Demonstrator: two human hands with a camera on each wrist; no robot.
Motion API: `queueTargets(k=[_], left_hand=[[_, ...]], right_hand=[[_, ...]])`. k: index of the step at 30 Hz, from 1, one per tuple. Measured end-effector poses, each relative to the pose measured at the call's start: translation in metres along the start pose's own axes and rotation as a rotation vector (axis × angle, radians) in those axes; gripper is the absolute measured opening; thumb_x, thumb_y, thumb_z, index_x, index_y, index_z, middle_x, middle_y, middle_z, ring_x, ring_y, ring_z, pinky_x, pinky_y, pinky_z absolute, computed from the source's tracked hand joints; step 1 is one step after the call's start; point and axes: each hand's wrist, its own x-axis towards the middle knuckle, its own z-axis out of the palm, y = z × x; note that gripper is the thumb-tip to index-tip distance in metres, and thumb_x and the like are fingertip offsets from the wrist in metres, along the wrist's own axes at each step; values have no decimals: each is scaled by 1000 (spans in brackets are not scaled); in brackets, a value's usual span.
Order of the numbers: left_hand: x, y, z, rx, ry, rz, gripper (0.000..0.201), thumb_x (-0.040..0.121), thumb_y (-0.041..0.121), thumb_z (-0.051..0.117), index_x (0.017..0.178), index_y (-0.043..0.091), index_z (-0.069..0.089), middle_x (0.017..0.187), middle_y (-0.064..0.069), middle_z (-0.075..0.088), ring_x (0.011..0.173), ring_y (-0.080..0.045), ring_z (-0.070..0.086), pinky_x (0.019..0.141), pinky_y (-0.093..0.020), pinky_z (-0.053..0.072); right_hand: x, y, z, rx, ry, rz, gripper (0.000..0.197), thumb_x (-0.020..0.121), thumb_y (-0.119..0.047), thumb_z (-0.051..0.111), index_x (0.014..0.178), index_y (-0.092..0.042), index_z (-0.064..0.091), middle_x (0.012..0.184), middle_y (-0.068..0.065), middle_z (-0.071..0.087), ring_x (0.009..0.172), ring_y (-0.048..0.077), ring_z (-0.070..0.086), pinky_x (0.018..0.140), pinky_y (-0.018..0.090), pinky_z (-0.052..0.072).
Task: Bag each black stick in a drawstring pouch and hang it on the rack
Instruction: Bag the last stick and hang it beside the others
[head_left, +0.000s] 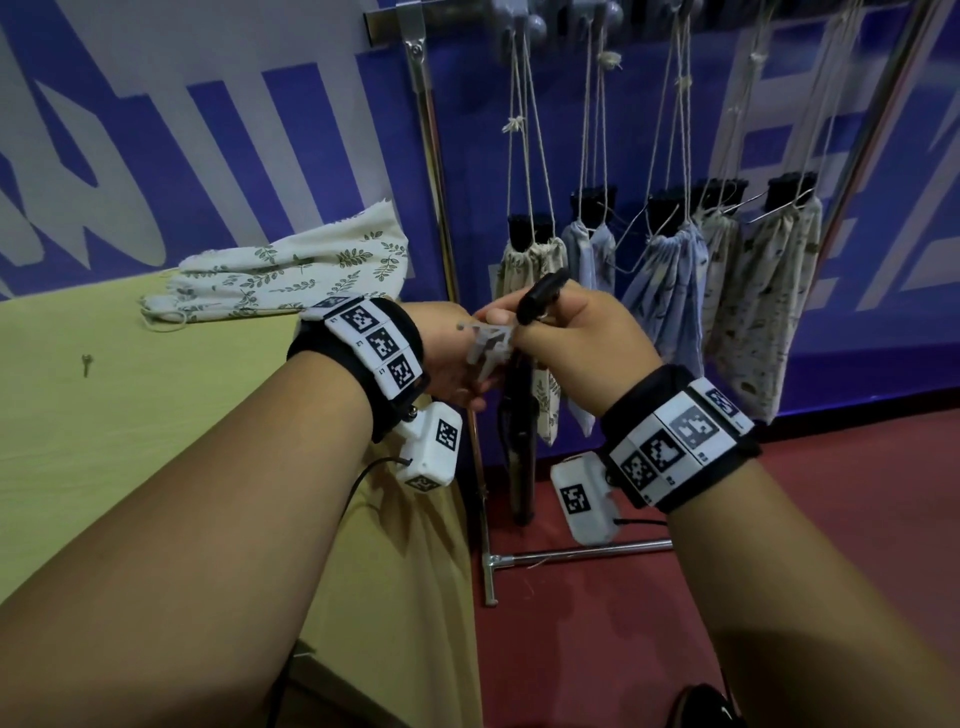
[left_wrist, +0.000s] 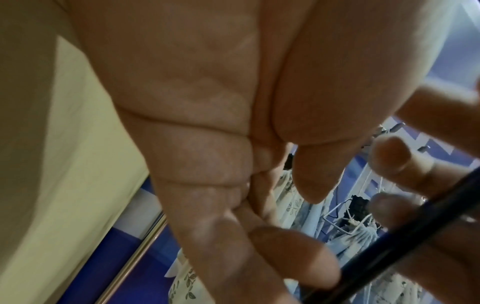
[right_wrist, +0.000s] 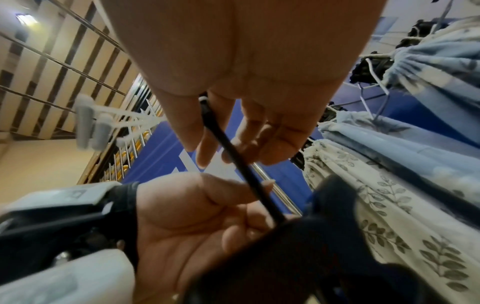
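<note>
Right hand (head_left: 566, 332) curled around the top of a black stick (head_left: 521, 415), thin cord (right_wrist: 233, 152) pinched in its fingertips; left hand (head_left: 452, 358) just beside it on the left, fingers closed on a small pale piece, unclear what. Stick hanging nearly upright below both hands, long axis pointing down to the floor. Spare leaf-print pouch (head_left: 291, 270) lying far left on the yellow table (head_left: 104, 415), nearer the left hand; filled pouches (head_left: 670, 280) hanging from the rack (head_left: 436, 171) just beyond.
</note>
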Motion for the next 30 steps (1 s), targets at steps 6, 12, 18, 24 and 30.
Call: queueTargets(k=[6, 12, 18, 24, 30], left_hand=[[7, 4, 4, -233, -54, -133, 36, 110, 35, 39, 88, 14, 59, 76, -3, 54, 58, -14, 53, 57, -26, 55], [-2, 12, -6, -323, -77, -75, 64, 103, 69, 26, 108, 11, 52, 77, -10, 72, 66, -27, 71, 68, -43, 62], [-8, 15, -2, -231, -146, 15, 49, 103, 61, 45, 104, 14, 59, 76, -2, 67, 76, -25, 71, 76, -40, 60], [-9, 14, -3, -253, -67, 131, 22, 105, 37, 57, 95, 18, 59, 72, 1, 53, 64, -16, 55, 74, -38, 53], [-14, 16, -4, -279, -44, 134, 23, 103, 38, 60, 99, 15, 61, 73, 1, 58, 64, -16, 59, 69, -36, 54]], right_hand=[[8, 21, 0, -96, 145, 138, 16, 95, -13, 72, 91, -22, 84, 82, 5, 80, 82, 20, 78, 85, 48, 64], [9, 32, 6, -313, 186, 176, 21, 100, -23, 58, 114, -29, 74, 99, -6, 76, 89, 18, 72, 80, 37, 58], [13, 29, 4, -97, 206, 304, 21, 87, -27, 56, 101, -17, 68, 85, 8, 71, 83, 32, 68, 78, 45, 53], [15, 28, -7, 168, 181, 338, 17, 87, -20, 60, 72, -23, 51, 72, 2, 41, 64, 22, 38, 58, 39, 28], [14, 25, -7, -49, 209, 203, 46, 83, -67, 64, 91, -22, 57, 65, -6, 54, 62, 20, 55, 65, 44, 48]])
